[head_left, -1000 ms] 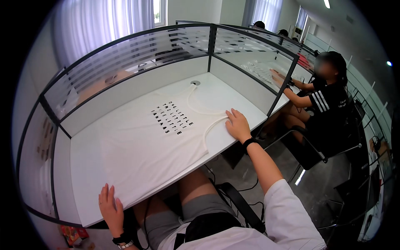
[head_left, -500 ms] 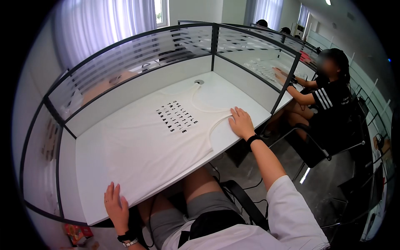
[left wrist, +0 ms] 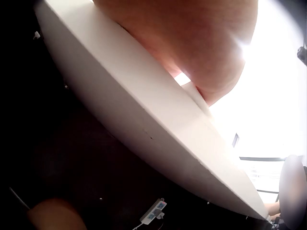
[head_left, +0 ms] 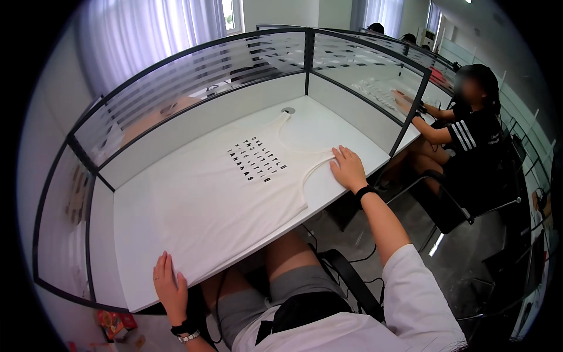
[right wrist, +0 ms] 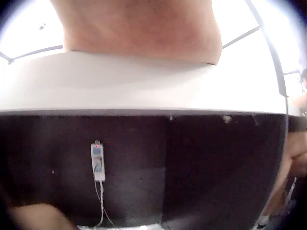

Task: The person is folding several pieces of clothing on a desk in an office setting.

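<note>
A cream tank top point(head_left: 220, 202) with black lettering lies spread flat on the white desk point(head_left: 141, 287), its straps toward the far right. In the head view my right hand point(head_left: 350, 170) rests on the desk, fingertips on the end of the nearer shoulder strap point(head_left: 324, 157). My left hand point(head_left: 170, 290) lies at the near left edge of the desk, fingers extended beside the hem's near corner. Both wrist views show only the base of a hand, the left point(left wrist: 192, 43) and the right point(right wrist: 144, 28), over the desk edge; the fingers are hidden there.
Low partitions point(head_left: 202, 132) with striped glass enclose the desk's far sides. At a neighbouring desk on the right sits a person in black point(head_left: 475, 135). Below the desktop hangs a power strip point(right wrist: 98, 162) with cords. A red box point(head_left: 114, 321) stands on the floor at left.
The head view has shifted slightly, so the whole scene sits further right and a little higher. Both hands keep their places by the tank top, which lies unchanged.
</note>
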{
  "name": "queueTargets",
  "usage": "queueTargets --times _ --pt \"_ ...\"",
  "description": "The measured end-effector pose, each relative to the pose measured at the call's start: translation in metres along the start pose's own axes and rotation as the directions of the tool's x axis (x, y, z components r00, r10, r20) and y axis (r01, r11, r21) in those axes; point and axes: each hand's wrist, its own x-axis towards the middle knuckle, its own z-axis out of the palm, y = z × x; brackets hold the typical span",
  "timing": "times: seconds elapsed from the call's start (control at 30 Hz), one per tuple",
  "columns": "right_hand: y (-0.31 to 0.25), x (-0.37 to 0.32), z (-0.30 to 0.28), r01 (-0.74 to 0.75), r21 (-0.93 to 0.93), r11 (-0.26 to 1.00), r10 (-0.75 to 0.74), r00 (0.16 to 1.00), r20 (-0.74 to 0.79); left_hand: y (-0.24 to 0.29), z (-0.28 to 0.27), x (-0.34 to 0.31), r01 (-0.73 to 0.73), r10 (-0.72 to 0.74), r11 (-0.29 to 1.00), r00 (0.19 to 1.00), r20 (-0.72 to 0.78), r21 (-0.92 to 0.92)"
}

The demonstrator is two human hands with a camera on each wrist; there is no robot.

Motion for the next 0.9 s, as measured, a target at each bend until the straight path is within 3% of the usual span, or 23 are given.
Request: queueTargets --times 0.9 --pt "0.0029 -0.0003 0.0017 0.003 0.043 0.999 0.001 0.997 -0.074 0.0029 0.0009 0.0001 -0.004 0.003 0.998 1.0 0.017 0.059"
